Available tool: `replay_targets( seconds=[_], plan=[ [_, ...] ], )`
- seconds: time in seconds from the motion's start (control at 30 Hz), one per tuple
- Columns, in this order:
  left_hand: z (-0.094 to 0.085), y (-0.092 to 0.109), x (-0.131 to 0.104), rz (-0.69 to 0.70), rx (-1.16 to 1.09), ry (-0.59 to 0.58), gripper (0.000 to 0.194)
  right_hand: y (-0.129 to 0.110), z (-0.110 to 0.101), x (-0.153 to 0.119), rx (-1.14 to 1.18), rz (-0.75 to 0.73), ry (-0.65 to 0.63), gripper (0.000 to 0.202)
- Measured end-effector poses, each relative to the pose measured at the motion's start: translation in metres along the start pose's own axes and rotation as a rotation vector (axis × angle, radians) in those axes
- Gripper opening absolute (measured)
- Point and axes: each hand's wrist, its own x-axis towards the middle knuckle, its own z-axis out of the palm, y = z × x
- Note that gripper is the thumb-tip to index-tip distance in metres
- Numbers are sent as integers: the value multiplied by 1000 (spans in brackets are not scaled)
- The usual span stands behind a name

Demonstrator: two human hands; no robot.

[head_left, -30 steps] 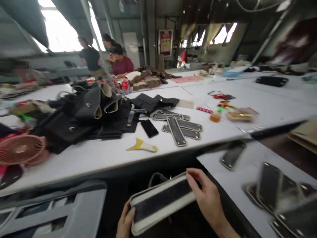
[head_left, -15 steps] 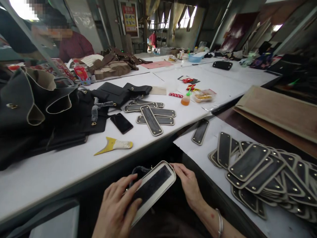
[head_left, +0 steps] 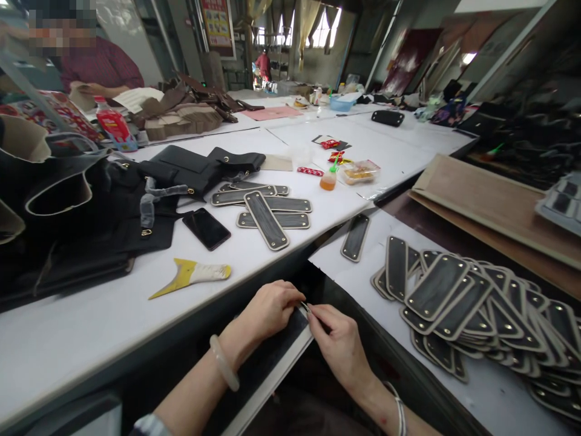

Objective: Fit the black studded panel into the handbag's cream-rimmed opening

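The left hand and right hand are pinching the far end of a dark, pale-edged panel between their fingers, just below the near edge of the white desk.

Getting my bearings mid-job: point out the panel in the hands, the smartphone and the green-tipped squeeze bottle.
Panel (head_left: 278, 376): head view, pale border strip.
Smartphone (head_left: 207, 229): head view, middle of dark screen.
Green-tipped squeeze bottle (head_left: 328, 181): head view, orange body.

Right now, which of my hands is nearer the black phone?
Left. Your left hand is to the right of the black phone and closer to you; your right hand is farther right and closer still.
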Motion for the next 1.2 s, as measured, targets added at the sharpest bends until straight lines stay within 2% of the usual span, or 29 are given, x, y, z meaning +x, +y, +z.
replay_targets(
  seconds=[0.2,0.43,0.63,0.73,0.87,0.93,1.07,1.13,1.2],
  plan=[
    [-1,-7,4,26,-46,-33,32,2,5,1,-37,-13,18,24],
    [1,-6,1,17,-53,-38,31,9,10,-4,-17,-27,54,25],
    [-1,-1,5,-19,-20,-38,28,6,7,1,82,40,17,24],
    [-1,2,8,-27,6,-49,25,7,-2,5,196,144,-35,28],
    [-3,5,11,-38,12,-67,23,22,-4,10,526,413,-127,39],
    [-4,6,11,-53,4,-76,24,36,8,10,702,556,-169,38],
    [-4,7,9,-125,-38,-98,22,59,45,5,987,797,-288,40],
    [-4,7,9,-176,-74,-114,23,64,57,4,1109,859,-326,38],
    [-3,6,9,-221,-115,-129,24,65,61,4,1200,889,-345,38]
  ],
)
